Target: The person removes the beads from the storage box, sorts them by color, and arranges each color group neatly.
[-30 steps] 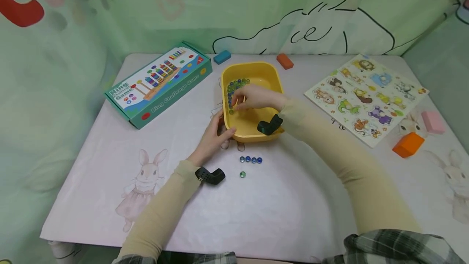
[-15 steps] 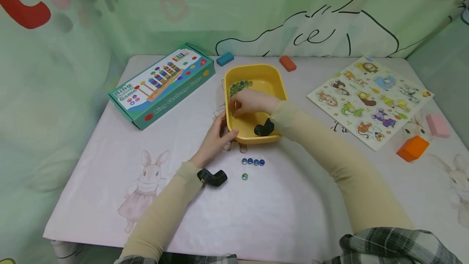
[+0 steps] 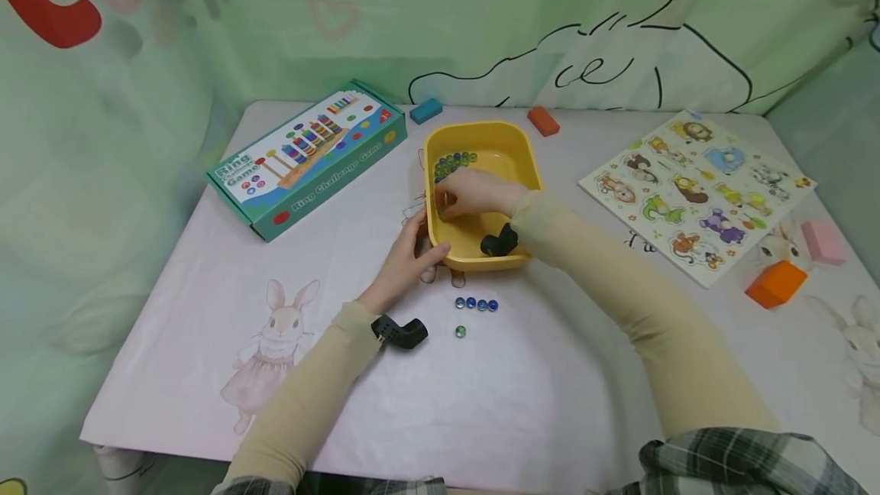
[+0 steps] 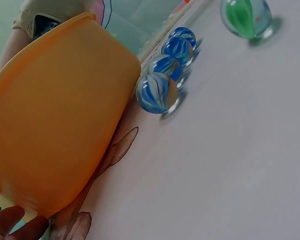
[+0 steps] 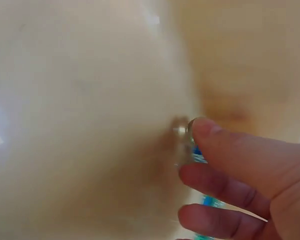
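Since a second ago, the right hand (image 3: 474,193) has slid a little nearer and lower inside the yellow tub (image 3: 522,151), down along its left wall. It now sits right on the marbles in the tub (image 3: 454,161), which lie in a curved line along the far-left inside corner. In the right wrist view, the fingertips (image 5: 225,150) pinch a clear marble with blue in it (image 5: 190,145) against the tub wall, so this grip is closed on one marble. More blue shows under the lower fingers, but it is too blurry to tell what it is.

The left hand (image 3: 406,262) has stayed put. It holds the near-left corner of the tub, with the thumb on the rim and the fingers curled round the outside.

Just near of the tub, on the bench (image 3: 481,403), four blue marbles (image 3: 477,304) lie in a short row that runs left to right. One green marble (image 3: 461,332) sits alone a bit nearer. The right hand's way out of the tub toward them is up and over the near rim. The bench near of the marbles has nothing on it.

Off to the far left lies the game box (image 3: 309,159). The animal puzzle board (image 3: 697,189) is on the right, with an orange block (image 3: 777,283) and a pink block (image 3: 823,241) beside it. A blue block (image 3: 426,110) and another orange block (image 3: 543,121) lie at the far edge.
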Demonstrator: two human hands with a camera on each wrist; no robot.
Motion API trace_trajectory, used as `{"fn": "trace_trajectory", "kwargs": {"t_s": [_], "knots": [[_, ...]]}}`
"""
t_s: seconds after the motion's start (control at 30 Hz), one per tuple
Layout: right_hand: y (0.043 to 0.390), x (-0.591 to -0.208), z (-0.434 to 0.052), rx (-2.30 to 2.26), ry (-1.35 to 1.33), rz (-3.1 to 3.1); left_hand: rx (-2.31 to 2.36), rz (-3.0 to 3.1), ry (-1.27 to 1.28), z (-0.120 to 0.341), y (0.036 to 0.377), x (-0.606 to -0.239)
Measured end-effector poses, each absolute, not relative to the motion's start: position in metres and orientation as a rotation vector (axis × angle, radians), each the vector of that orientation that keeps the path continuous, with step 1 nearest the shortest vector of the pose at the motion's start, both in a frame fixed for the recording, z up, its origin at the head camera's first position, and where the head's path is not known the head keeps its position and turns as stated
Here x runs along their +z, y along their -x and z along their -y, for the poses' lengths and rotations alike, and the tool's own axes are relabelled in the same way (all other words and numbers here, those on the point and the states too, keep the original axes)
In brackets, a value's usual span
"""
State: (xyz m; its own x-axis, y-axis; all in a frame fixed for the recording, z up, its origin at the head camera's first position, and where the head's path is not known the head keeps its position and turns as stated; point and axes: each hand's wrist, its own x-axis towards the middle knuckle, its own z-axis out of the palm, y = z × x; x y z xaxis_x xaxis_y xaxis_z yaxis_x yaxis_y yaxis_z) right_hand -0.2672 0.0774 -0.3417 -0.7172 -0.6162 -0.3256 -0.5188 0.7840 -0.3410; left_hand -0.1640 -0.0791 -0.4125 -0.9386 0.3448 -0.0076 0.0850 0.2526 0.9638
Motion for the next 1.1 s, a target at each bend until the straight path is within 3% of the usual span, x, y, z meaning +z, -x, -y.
{"fn": "trace_trajectory", "kwargs": {"t_s": [0.57,1.1], "knots": [[0.233,-0.282,-0.107,-0.512,0.990,-2.635,1.758,-2.307,-0.407,0.079,0.164,-0.412],[0.162,-0.294,-0.134,-0.690,1.093,-2.722,1.744,-2.330,-0.404,0.078,0.163,-0.412]]}}
